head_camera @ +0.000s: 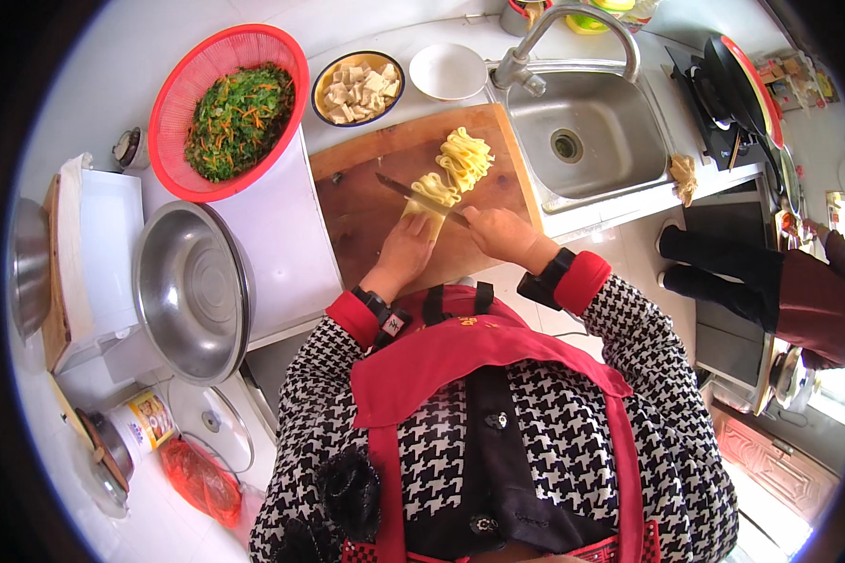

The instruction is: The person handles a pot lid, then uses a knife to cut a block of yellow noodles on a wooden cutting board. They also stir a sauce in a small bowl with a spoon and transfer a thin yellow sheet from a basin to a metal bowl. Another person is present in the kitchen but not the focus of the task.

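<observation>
On the wooden cutting board (366,211), my left hand (403,255) presses down a folded yellow sheet (426,219), likely tofu skin or dough, with its fingertips near the cut end. My right hand (501,236) grips the handle of a kitchen knife (401,186), whose blade lies across that sheet just ahead of the left fingers. Cut strips (434,188) curl against the blade's far side. Beyond them sits a larger heap of yellow strips (466,158). The knife handle is mostly hidden in my right fist.
Behind the board stand a yellow bowl of pale cubes (359,91) and a white bowl (448,72). A red colander of chopped greens (239,127) and metal basins (193,292) are at left. The sink (591,134) adjoins on the right; another person (810,299) stands farther right.
</observation>
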`<move>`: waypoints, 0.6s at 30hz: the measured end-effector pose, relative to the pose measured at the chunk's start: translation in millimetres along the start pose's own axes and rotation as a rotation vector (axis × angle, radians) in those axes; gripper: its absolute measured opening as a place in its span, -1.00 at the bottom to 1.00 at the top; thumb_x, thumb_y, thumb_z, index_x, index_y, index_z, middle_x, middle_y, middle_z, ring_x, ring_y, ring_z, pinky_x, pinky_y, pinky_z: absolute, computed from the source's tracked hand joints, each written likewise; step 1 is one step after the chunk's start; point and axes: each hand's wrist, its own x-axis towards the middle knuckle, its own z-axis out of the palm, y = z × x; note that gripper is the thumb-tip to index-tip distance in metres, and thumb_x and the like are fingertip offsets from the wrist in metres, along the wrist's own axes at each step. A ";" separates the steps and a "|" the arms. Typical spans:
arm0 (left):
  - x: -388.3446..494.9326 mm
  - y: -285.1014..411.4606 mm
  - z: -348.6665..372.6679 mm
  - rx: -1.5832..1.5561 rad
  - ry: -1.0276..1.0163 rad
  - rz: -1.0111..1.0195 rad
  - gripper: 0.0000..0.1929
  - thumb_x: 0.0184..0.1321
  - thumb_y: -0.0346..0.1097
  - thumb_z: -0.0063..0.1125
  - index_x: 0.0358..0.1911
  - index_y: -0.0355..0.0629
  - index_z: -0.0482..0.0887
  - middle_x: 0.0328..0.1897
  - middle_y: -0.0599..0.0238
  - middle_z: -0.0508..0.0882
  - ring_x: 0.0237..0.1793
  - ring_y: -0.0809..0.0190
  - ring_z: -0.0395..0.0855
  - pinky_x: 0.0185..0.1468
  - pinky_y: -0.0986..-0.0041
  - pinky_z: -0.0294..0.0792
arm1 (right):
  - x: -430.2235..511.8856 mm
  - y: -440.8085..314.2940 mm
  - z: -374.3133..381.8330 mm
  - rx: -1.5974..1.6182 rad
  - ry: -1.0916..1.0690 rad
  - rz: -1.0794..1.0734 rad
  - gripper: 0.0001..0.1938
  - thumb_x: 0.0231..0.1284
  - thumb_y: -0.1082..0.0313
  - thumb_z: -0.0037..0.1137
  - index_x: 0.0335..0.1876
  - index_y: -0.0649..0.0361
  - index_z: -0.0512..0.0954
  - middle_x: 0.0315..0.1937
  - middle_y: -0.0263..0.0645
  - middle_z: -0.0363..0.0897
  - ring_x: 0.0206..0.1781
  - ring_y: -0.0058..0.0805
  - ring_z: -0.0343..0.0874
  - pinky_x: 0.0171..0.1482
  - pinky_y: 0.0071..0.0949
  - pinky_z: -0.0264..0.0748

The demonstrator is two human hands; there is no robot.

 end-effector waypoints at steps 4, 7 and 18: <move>1.0 0.6 -2.3 -0.050 0.003 0.012 -0.59 0.03 -0.30 0.03 -0.04 -0.35 0.40 0.05 0.06 0.39 0.04 -0.04 0.35 0.13 0.28 0.26 | -8.9 -0.8 -11.8 -0.039 -0.129 -0.010 -0.86 0.05 0.41 -0.18 -0.28 0.27 0.32 -0.62 -0.01 0.48 -0.53 -0.04 0.50 -0.47 -0.15 0.42; 1.3 1.4 -1.4 -0.050 -0.039 -0.016 -0.58 0.02 -0.30 0.03 -0.02 -0.35 0.39 0.06 0.06 0.38 0.03 -0.04 0.35 0.12 0.27 0.26 | -8.2 2.8 -10.8 -0.005 -0.140 -0.028 -0.85 0.05 0.42 -0.18 -0.27 0.28 0.32 -0.63 0.01 0.48 -0.54 -0.01 0.50 -0.47 -0.13 0.41; -2.7 1.7 3.0 -0.036 0.062 -0.006 -0.63 0.01 -0.33 0.05 -0.08 -0.33 0.46 0.01 0.03 0.42 0.01 -0.03 0.39 0.09 0.30 0.31 | 4.0 6.0 22.1 0.062 -0.030 0.062 -0.84 0.06 0.40 -0.21 -0.28 0.32 0.32 -0.62 0.06 0.47 -0.52 0.02 0.50 -0.43 -0.10 0.42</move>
